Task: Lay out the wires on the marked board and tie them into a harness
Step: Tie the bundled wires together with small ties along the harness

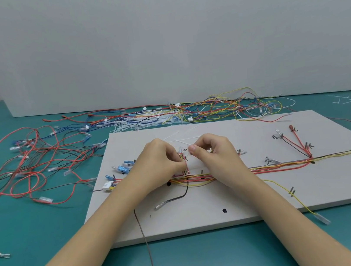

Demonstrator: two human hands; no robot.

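A white marked board (259, 197) lies on the teal table. A bundle of red, yellow and black wires (266, 167) runs along its drawn line, with branches to pegs and connectors. My left hand (158, 162) pinches the short upright branch of wires (185, 165) near the board's middle. My right hand (214, 152) pinches the thin white cable tie (182, 142), which runs up and away from that same branch. Both hands almost touch. A white multi-pin connector (107, 185) sits at the bundle's left end.
Loose red and black wires (33, 163) sprawl on the table to the left. A heap of mixed wires and white cable ties (156, 118) lies behind the board. A yellow wire (299, 203) hangs over the board's front edge. A white wall stands behind.
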